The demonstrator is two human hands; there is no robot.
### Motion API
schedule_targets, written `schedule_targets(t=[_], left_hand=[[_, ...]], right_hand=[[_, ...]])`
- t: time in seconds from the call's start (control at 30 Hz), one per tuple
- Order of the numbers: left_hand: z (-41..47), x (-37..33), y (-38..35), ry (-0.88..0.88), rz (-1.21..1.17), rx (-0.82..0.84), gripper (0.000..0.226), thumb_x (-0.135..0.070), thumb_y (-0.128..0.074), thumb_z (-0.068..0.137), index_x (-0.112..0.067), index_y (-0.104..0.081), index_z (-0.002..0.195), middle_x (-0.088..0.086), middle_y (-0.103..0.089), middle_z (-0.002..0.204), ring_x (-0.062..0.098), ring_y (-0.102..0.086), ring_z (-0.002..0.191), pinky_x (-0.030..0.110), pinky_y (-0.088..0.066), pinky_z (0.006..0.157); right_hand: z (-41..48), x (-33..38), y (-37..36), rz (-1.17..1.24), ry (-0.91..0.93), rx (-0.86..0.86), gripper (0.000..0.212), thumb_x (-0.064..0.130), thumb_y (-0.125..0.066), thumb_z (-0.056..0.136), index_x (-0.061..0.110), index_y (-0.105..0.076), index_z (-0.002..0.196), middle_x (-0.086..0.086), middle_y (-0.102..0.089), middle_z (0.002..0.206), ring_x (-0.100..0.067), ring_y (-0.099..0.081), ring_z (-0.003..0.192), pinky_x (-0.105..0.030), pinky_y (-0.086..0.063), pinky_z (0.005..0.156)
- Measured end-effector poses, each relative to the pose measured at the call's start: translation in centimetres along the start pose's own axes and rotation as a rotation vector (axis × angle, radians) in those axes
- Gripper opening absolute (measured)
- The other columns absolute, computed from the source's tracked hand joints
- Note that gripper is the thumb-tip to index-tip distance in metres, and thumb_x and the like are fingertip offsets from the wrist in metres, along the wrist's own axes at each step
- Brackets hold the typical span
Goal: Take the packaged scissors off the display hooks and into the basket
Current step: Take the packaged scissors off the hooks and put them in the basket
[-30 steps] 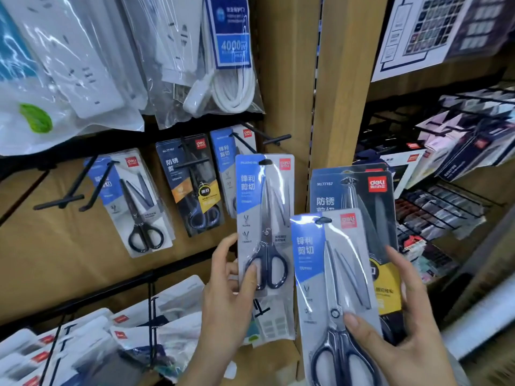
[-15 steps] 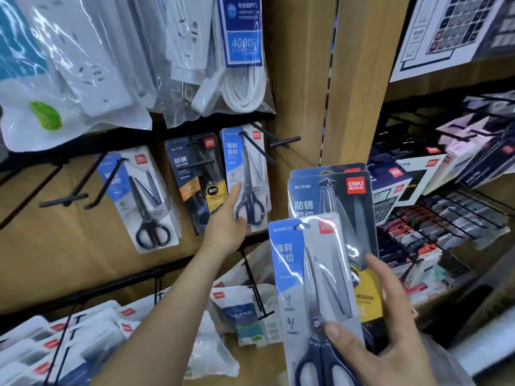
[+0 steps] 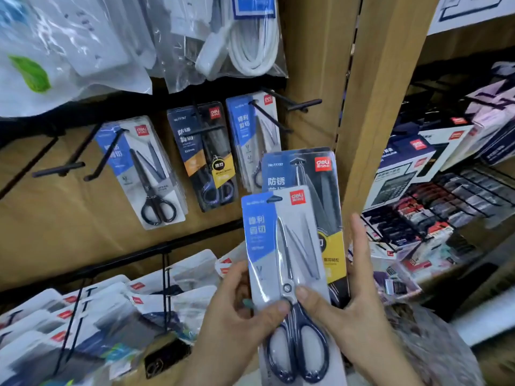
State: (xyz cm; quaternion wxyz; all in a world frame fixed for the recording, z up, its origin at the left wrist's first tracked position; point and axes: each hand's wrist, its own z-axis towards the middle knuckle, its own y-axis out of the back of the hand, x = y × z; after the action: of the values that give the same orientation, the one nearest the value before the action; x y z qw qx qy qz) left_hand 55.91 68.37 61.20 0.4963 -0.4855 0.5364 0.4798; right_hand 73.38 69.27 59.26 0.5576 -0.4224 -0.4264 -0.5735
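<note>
Both hands hold a stack of packaged scissors low at centre-right. The front pack (image 3: 287,246) is blue and white with dark blue handles. Behind it is a dark pack with a yellow patch (image 3: 320,188). My left hand (image 3: 237,324) grips the stack's left edge, thumb on the front. My right hand (image 3: 359,316) holds the right side, thumb near the scissors' pivot. Three packs hang on hooks: a white-blue one (image 3: 145,174), a dark one (image 3: 206,157) and a blue-white one (image 3: 250,135). No basket is in view.
Bare black hooks (image 3: 58,168) stick out at the left, and another bare hook (image 3: 303,104) at the upper right. Bagged power strips and cables (image 3: 245,37) hang above. More packs (image 3: 97,316) lie below. A wooden post (image 3: 373,107) separates shelves of boxed calculators (image 3: 404,168).
My left hand reached up with a blue-white pack to the rightmost hung pack. It then came down without it and now grips the stack in my right hand.
</note>
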Motion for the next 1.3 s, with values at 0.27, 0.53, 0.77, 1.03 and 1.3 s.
schedule_targets(t=[0.27, 0.53, 0.77, 1.03, 1.3], left_hand=[[0.9, 0.3, 1.6, 0.028, -0.050, -0.226, 0.024, -0.009, -0.071, 0.084, -0.012, -0.065, 0.107, 0.005, -0.078, 0.091, 0.023, -0.073, 0.087, 0.030, -0.060, 0.075], [0.8, -0.1, 3.8, 0.000, -0.122, -0.327, 0.011, -0.011, -0.058, 0.096, -0.010, -0.068, 0.099, 0.008, -0.078, 0.087, 0.018, -0.073, 0.077, 0.029, -0.056, 0.069], [1.5, 0.0, 5.9, -0.127, -0.019, -0.367, 0.031, 0.000, -0.055, 0.097, -0.025, -0.059, 0.114, -0.001, -0.078, 0.091, 0.018, -0.074, 0.083, 0.031, -0.057, 0.071], [5.9, -0.7, 3.1, -0.356, 0.255, -0.135, 0.070, -0.002, -0.048, 0.101, -0.067, -0.047, 0.125, -0.020, -0.065, 0.108, -0.008, -0.033, 0.058, 0.007, -0.038, 0.069], [8.8, -1.4, -0.1, -0.445, 0.210, -0.129, 0.072, 0.006, -0.046, 0.099, -0.061, -0.050, 0.126, -0.018, -0.044, 0.064, 0.000, -0.039, 0.048, 0.011, -0.031, 0.057]], right_hand=[[1.7, -0.6, -2.6, 0.119, -0.198, -0.009, 0.060, 0.037, -0.074, 0.082, 0.032, -0.051, 0.138, 0.019, -0.071, 0.116, -0.002, -0.065, 0.110, -0.020, -0.052, 0.094], [1.9, -2.8, -3.4, 0.100, -0.304, -0.013, 0.058, 0.049, -0.078, 0.074, 0.038, -0.058, 0.127, 0.009, -0.074, 0.107, -0.007, -0.067, 0.097, -0.036, -0.049, 0.094], [1.6, -3.3, -2.3, 0.000, -0.232, -0.020, 0.066, 0.035, -0.075, 0.068, 0.032, -0.053, 0.130, 0.007, -0.074, 0.104, -0.011, -0.069, 0.094, -0.028, -0.054, 0.086], [0.1, -1.6, 1.0, -0.305, 0.011, -0.292, 0.071, 0.024, -0.075, 0.066, 0.046, -0.041, 0.125, 0.038, -0.064, 0.102, 0.011, -0.064, 0.085, 0.003, -0.042, 0.074], [-1.6, -0.9, 3.4, -0.376, 0.103, -0.466, 0.094, 0.032, -0.075, 0.063, 0.019, -0.033, 0.146, 0.035, -0.061, 0.112, 0.004, -0.063, 0.095, -0.031, -0.050, 0.090]])
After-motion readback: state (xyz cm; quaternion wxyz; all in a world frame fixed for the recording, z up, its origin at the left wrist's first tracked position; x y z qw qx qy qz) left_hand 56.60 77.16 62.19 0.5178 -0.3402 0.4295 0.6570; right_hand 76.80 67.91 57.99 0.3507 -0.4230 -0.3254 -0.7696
